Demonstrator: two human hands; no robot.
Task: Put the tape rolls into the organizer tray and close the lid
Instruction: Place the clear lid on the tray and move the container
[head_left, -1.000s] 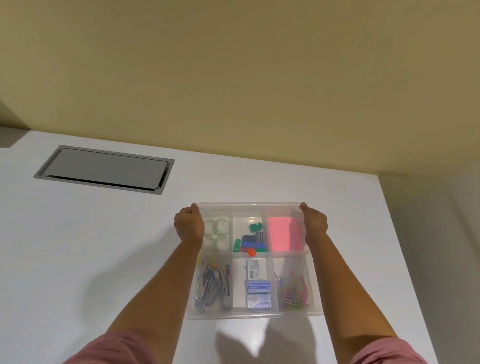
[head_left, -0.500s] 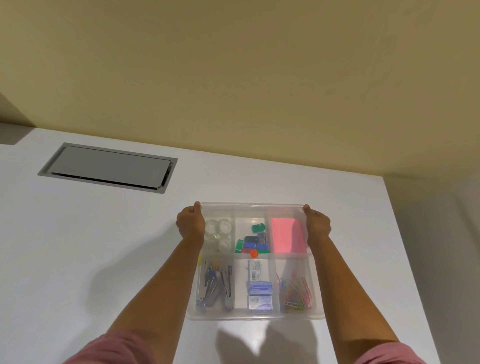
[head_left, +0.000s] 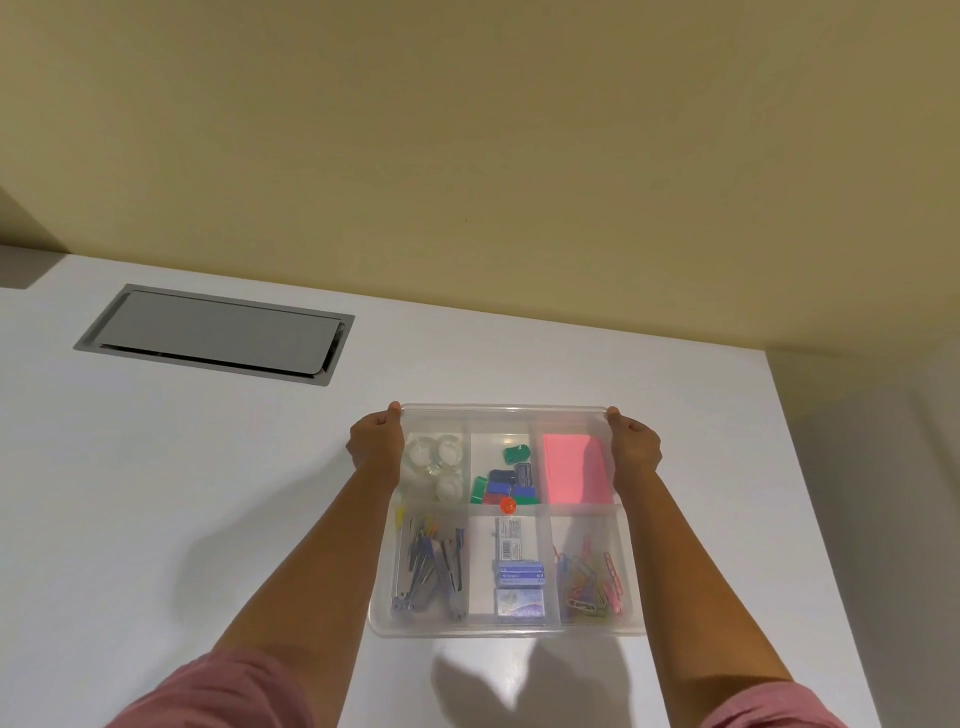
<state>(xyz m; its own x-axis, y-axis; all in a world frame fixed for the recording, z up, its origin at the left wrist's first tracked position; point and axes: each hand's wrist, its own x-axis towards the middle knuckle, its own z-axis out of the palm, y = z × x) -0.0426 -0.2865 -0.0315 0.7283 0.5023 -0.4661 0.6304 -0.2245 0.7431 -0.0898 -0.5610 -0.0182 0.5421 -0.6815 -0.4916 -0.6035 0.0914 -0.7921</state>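
Note:
A clear plastic organizer tray sits on the white table with its clear lid lying flat over it. Several clear tape rolls lie in its far-left compartment, seen through the lid. My left hand grips the lid's far-left corner. My right hand grips the far-right corner. Both thumbs rest on the lid's far edge.
The other compartments hold colored binder clips, a pink sticky-note pad, staple boxes, paper clips and metal tools. A grey cable hatch is set into the table at far left. The table's right edge runs close to the tray.
Both hands stay on the tray's far corners and the lid stays down. The view has shifted slightly, while the tray keeps its place on the table.

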